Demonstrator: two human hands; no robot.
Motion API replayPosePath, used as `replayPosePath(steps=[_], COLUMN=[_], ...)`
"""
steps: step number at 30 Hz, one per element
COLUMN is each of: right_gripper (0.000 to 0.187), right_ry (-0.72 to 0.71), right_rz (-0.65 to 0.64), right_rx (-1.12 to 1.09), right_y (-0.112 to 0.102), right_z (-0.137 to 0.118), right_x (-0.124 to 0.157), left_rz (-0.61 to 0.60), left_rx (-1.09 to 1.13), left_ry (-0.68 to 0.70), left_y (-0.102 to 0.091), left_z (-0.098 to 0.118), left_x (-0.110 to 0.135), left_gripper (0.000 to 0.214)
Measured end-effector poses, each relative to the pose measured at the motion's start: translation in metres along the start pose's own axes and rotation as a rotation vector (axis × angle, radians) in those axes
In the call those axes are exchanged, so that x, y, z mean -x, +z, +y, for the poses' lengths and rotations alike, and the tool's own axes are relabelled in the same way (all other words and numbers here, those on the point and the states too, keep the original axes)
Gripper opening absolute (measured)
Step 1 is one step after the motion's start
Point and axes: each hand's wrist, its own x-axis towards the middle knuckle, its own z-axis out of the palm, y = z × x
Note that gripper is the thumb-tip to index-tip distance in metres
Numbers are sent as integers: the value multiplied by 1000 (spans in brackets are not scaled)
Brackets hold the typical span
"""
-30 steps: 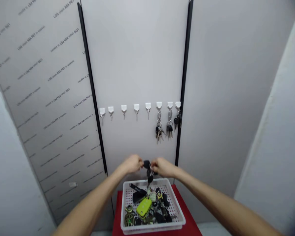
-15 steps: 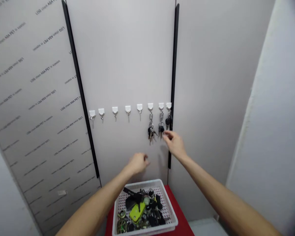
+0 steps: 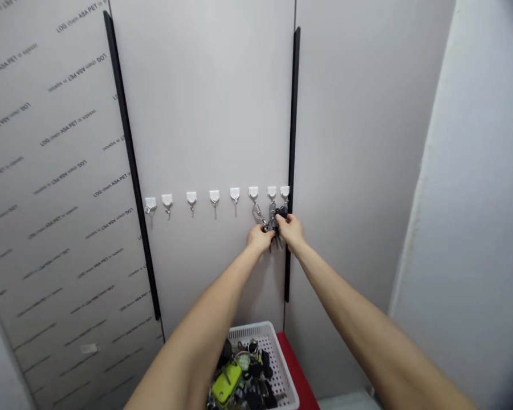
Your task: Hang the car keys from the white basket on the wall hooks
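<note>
A row of several white wall hooks (image 3: 214, 197) runs across the grey panel. Key bunches (image 3: 273, 219) hang from the three rightmost hooks. My left hand (image 3: 260, 238) is closed on the keys below the hook third from the right, pulling their chain aslant. Just to its right, my right hand (image 3: 289, 229) is closed on the black keys under the two rightmost hooks. The two hands nearly touch. Their fingers hide most of the keys.
A white perforated basket (image 3: 267, 347) of keys, black fobs and a lime-green fob (image 3: 226, 384) sits below on a red surface (image 3: 297, 373), partly behind my left forearm. Black vertical strips (image 3: 130, 165) edge the panel. Several left hooks are bare.
Both hands rose from above the basket to the hanging keys at the right hooks and closed on them. The view tilted up, so the basket sank toward the bottom edge.
</note>
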Motion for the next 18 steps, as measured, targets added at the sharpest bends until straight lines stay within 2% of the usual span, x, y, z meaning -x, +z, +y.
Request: replayPosePath(steps=[4,8,10,13,16,18], right_gripper=[30,29,29,30,30,28], right_ry=[38,60,57,32,-15,-56], right_rz=[22,98,125,101,11,-63], right_rx=[-41,68,113,148,127,96], right_y=[1,-5,-10,-19,-28,-29], right_z=[-3,-17,-25,-35,-45,-54], right_x=[5,3,-4,-20,-33,-37], left_rz=[11,-32,-70,-140,-168,-134], left_rx=[67,43,17,23,7,-26], left_ry=[-19,40,69,63,49,62], left_y=[8,2,-6,-22,-41,-53], left_z=[11,32,45,63,76,83], left_x=[-2,0,2,1,-5,-11], left_gripper=[25,19,14,16,19,19])
